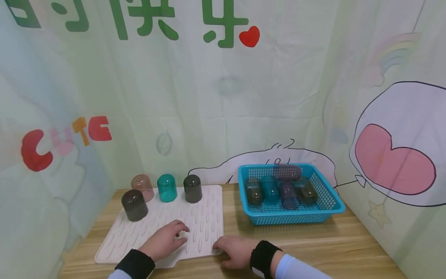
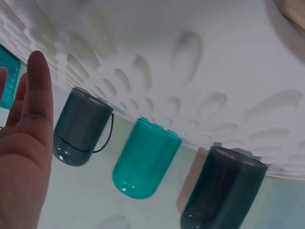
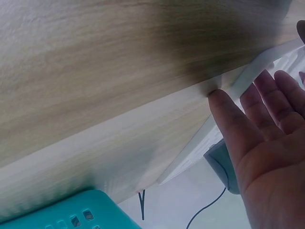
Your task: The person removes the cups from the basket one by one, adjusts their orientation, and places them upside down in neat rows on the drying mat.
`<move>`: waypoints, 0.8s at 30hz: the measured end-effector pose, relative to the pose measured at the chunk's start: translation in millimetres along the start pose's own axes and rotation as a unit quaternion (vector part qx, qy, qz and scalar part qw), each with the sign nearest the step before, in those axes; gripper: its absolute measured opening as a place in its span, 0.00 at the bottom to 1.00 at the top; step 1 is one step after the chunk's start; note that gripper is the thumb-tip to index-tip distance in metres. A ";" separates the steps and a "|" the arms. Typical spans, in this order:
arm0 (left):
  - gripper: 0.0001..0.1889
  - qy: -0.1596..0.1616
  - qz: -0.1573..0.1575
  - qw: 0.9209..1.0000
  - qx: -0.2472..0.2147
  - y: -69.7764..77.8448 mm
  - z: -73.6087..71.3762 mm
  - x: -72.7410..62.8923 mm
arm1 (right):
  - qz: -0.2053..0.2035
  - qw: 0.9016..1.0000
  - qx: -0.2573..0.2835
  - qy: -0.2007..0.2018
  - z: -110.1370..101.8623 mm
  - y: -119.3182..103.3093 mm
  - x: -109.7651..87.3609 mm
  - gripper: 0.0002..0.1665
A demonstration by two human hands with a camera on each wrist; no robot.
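Observation:
My left hand (image 1: 164,241) hovers close over the white ridged drainboard (image 1: 205,228), its fingers loosely bent around nothing. At the board's front right corner, my right hand (image 1: 238,251) touches the edge with its fingertips, thumb on the table side. Upside down along the back and left of the board stand a dark grey cup (image 1: 134,205), a pinkish cup (image 1: 143,188), a teal cup (image 1: 167,188) and a second dark cup (image 1: 193,189). In the left wrist view the front grey cup (image 2: 224,186) partly hides the pinkish one.
A blue perforated basket (image 1: 278,219) stands at the back right, holding several see-through cups (image 1: 270,190) on their sides. The wood-grain table (image 1: 313,248) runs under everything. A printed curtain (image 1: 278,100) hangs behind and along both sides.

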State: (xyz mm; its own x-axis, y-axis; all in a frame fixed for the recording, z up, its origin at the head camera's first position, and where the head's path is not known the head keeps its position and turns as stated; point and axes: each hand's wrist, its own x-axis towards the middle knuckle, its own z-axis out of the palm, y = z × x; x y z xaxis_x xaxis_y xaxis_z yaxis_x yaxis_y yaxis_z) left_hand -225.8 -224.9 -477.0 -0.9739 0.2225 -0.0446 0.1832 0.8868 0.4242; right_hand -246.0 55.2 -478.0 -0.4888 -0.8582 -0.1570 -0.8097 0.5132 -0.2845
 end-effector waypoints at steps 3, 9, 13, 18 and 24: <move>0.09 -0.022 0.021 1.000 -0.001 6.2 2.4 -3.3 | 0.003 1.000 0.007 -0.007 3.5 4.4 2.6 0.26; 0.05 -0.057 0.033 0.998 -0.014 13.6 6.7 -7.3 | -0.005 1.000 0.012 -0.002 6.4 7.9 4.3 0.26; 0.04 -0.063 0.045 0.997 0.001 12.7 10.7 -6.7 | -0.008 1.000 0.011 0.005 3.8 4.6 2.5 0.26; 0.05 -0.067 0.050 0.996 0.021 15.1 13.0 -5.7 | 0.002 1.000 0.025 0.004 3.9 5.6 2.9 0.24; 0.06 -0.070 0.056 0.996 0.032 17.7 13.7 -5.2 | -0.010 0.999 0.027 0.015 6.2 9.0 3.5 0.23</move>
State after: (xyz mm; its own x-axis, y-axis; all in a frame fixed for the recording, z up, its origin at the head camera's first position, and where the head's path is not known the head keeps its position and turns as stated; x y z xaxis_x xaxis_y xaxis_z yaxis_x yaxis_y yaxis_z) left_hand -215.7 -204.8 -481.7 -0.9198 0.3710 -0.1275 0.3014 0.8764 0.3755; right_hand -253.0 56.7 -486.9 -0.4831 -0.8668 -0.1237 -0.8006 0.4945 -0.3383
